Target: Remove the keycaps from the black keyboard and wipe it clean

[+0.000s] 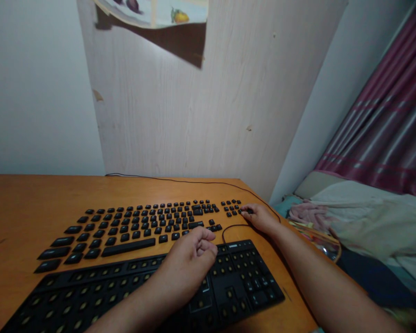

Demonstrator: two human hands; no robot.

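Note:
A black keyboard [234,282] lies at the near side of the desk, most of its key positions bare with small yellowish centres. Some caps sit at its lower right corner. Behind it, loose black keycaps [135,226] are laid out in rows, with a long space bar [128,247] in front. My left hand [190,259] hovers over the middle of the keyboard, fingers curled inward; whatever they hold, if anything, is hidden. My right hand [260,217] reaches to the right end of the rows, its fingertips closed around a dark keycap [249,211].
The wooden desk [27,199] runs against a pale panel wall [180,115]. A thin black cable [194,181] trails along the back and down the right edge. Beyond that edge are bedding [360,212], a clear bag [324,243] and a purple curtain [384,106].

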